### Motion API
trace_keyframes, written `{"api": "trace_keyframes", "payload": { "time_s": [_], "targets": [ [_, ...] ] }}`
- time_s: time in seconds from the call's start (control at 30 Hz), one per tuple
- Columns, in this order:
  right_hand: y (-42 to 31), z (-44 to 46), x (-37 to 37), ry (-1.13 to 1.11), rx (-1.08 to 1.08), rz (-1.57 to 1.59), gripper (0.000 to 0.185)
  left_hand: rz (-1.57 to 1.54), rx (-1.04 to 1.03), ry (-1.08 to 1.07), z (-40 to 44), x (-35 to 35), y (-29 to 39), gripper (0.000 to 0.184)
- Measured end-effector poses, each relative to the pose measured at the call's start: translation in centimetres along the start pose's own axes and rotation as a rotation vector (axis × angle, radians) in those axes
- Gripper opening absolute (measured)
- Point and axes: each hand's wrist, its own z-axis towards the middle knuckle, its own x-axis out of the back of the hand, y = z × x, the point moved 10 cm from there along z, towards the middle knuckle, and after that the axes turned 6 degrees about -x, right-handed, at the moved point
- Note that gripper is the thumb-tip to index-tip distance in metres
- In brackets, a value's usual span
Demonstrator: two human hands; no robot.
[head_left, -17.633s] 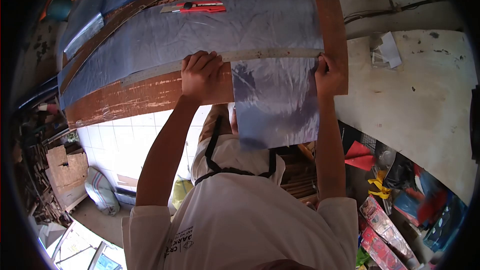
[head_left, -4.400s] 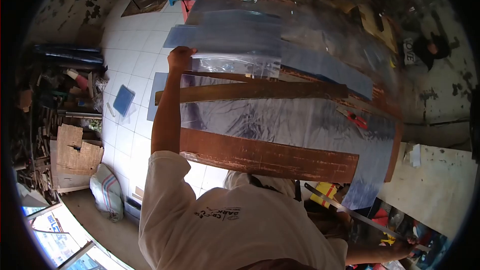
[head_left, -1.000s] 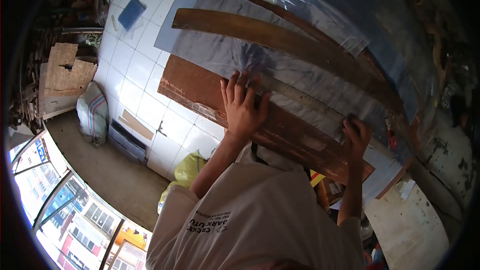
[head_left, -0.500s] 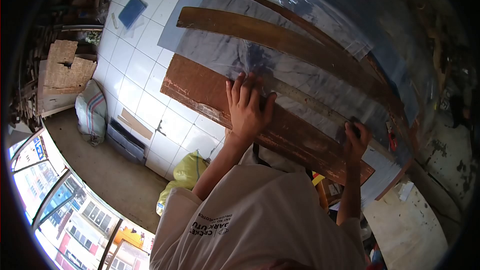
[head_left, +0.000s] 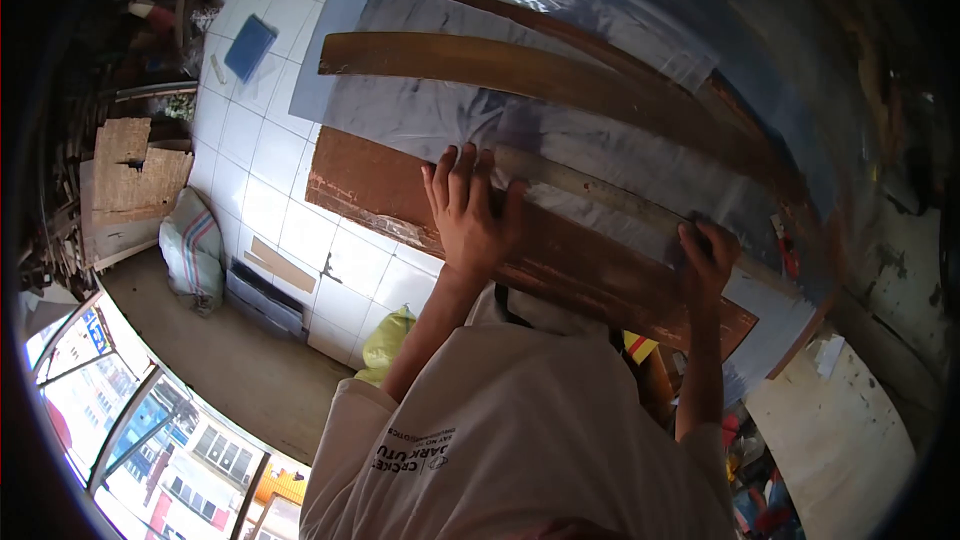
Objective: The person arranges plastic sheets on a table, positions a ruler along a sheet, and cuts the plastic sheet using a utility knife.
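Lettering on the pale shirt (head_left: 520, 420) is upside down, only partly legible, "UTU" among it. At the worn brown desk (head_left: 380, 185), the hands are apart: the left hand (head_left: 468, 215) spread, the right hand (head_left: 708, 258) with bent fingers, both resting on a ruler (head_left: 600, 193) across a clear sheet (head_left: 570, 130). Beyond lie a wooden strip (head_left: 430, 56) and a red cutter (head_left: 786, 248). A striped sack (head_left: 192, 252) stands by the tiled floor (head_left: 262, 155); woodscraps (head_left: 135, 170) lean behind.

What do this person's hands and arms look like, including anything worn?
The left hand and right hand are ungloved; the forearms are bare, with no watch or band visible. The pale shirt has short sleeves and dark printed lettering.
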Motion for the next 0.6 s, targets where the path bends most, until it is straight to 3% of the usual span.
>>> {"api": "trace_keyframes", "payload": {
  "time_s": [0.2,0.3,0.6],
  "targets": [
    [2.7,-2.0,1.6,0.225,-0.275,0.174,0.024,0.049,-0.111,0.024,0.4,-0.2,1.4,0.045],
    [3.1,-2.7,2.0,0.199,-0.362,0.141,0.023,0.078,-0.147,0.029,0.5,-0.2,2.3,0.043],
    [4.4,-3.6,2.5,0.298,-0.421,0.259,0.017,0.131,-0.216,0.010,0.2,-1.1,2.9,0.042]
  ]
}}
